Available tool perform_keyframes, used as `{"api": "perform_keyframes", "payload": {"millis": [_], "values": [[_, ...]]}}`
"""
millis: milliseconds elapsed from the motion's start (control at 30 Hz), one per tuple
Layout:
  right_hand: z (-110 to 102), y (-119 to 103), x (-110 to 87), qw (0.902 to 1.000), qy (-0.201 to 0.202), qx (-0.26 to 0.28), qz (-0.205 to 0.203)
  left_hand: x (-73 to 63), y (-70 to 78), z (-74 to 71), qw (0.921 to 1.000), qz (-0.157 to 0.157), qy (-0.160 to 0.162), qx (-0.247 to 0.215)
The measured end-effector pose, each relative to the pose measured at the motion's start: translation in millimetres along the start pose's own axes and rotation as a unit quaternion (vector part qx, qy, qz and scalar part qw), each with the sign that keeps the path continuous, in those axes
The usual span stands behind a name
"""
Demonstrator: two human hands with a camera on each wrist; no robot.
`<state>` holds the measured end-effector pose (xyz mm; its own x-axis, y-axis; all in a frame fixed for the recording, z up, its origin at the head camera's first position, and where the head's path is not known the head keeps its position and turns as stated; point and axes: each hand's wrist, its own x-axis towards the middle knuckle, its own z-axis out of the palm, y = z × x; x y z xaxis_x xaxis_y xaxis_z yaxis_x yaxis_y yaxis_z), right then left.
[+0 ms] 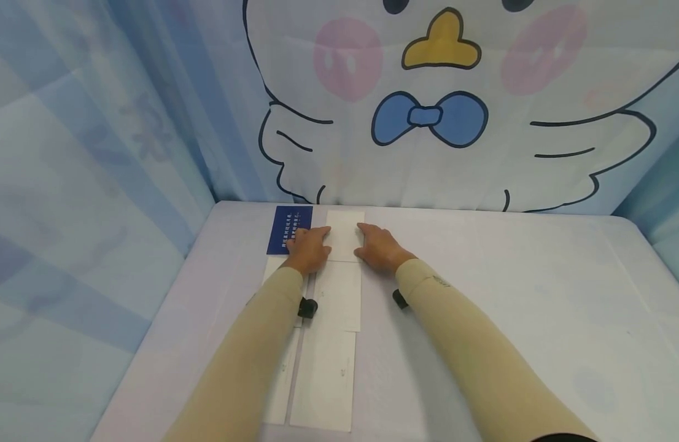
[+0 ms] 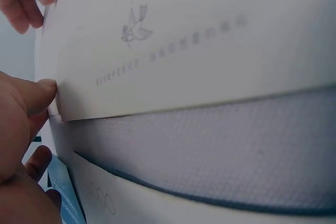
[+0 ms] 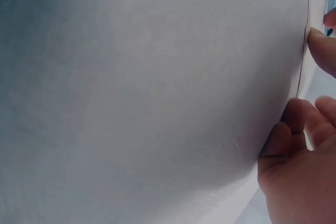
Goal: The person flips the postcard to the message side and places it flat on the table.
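A blank white card (image 1: pixel 345 239) lies flat at the far end of a column of white cards. My left hand (image 1: pixel 310 247) rests at its left edge, index finger extended and thumb near the lower corner. At the right edge my right hand (image 1: pixel 380 247) touches it the same way, its other fingers curled in the right wrist view (image 3: pixel 296 171). In the left wrist view, the left thumb (image 2: pixel 39 95) is at the corner of a white card (image 2: pixel 184 72) with a faint bird drawing and small print. Beside the left hand is a dark blue card (image 1: pixel 287 224) with white lettering, partly covered by it.
Below lie more white cards (image 1: pixel 325 380) in two columns, the left one partly hidden by my left sleeve (image 1: pixel 245 356). The pale table (image 1: pixel 538 319) extends to the right. Behind it hangs a curtain (image 1: pixel 428 166) with a cartoon bird print.
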<state>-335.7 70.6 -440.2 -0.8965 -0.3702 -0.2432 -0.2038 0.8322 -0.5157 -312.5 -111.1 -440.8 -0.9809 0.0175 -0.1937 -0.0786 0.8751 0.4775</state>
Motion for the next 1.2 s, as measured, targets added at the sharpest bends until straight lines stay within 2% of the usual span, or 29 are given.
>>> {"api": "perform_keyframes", "payload": {"millis": [100,267,467,633,800,900,1000,1200], "values": [[-0.5,-1.1,-1.3,1.0000,-0.006,0.000,0.005,0.2,0.0,0.5,1.0000,0.001,-0.002,0.004],[-1.3,-5.7,-2.8,0.9999,0.000,0.005,0.012,0.1,-0.8,-0.8,0.9997,0.021,-0.001,0.012],[2.0,-7.3,-5.5,0.9992,0.036,-0.010,0.010,-3.0,-7.0,-11.1,0.9993,0.025,-0.002,-0.027],[-2.0,-9.5,-13.7,0.9979,0.059,-0.016,-0.019,-8.6,-29.4,-34.1,0.9995,0.014,0.005,-0.028],[-5.9,-19.9,-15.1,0.9977,0.049,-0.002,-0.046,-14.9,-62.7,-51.2,0.9998,-0.012,0.009,-0.010],[-3.3,-28.9,-11.3,0.9979,0.043,-0.001,-0.049,-17.4,-78.0,-54.0,0.9995,-0.027,0.010,-0.008],[2.5,-39.4,-6.5,0.9981,0.036,-0.012,-0.049,-18.2,-87.8,-54.5,0.9996,-0.026,0.011,0.001],[15.1,-59.9,-0.1,0.9984,0.023,-0.023,-0.047,-16.6,-95.0,-52.0,0.9997,-0.007,0.020,0.012]]}}
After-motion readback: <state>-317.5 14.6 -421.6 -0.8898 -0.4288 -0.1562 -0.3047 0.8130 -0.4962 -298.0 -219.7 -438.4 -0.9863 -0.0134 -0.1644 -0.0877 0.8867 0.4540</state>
